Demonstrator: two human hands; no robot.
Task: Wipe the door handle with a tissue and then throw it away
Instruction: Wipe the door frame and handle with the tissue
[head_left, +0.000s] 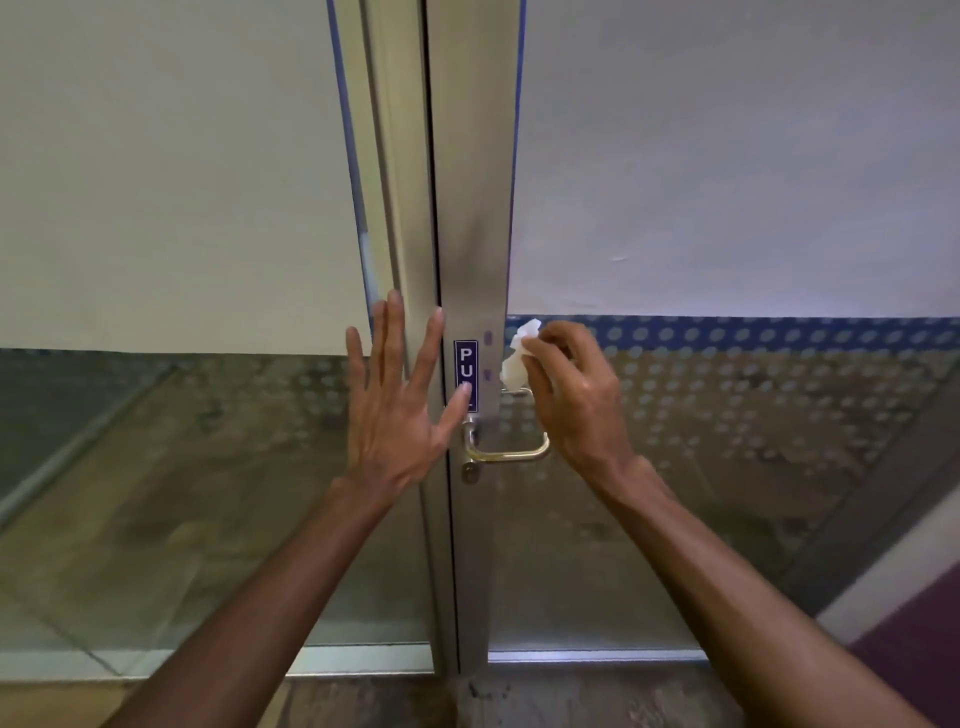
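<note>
A brass lever door handle (511, 453) sticks out to the right from the grey metal door stile (475, 234). My right hand (574, 395) is shut on a crumpled white tissue (517, 361), held just above the handle; the tissue's lower edge hangs close to a second metal bar behind it. My left hand (397, 395) is open, fingers spread, palm flat against the door frame left of the handle. Its thumb covers the lower part of a blue PULL sign (465, 358).
The glass door panel (727, 415) on the right is frosted above and has a dotted band at hand height. A fixed glass panel (156, 441) stands on the left. A keyhole cylinder (470, 473) sits below the handle. Stone floor lies at the bottom.
</note>
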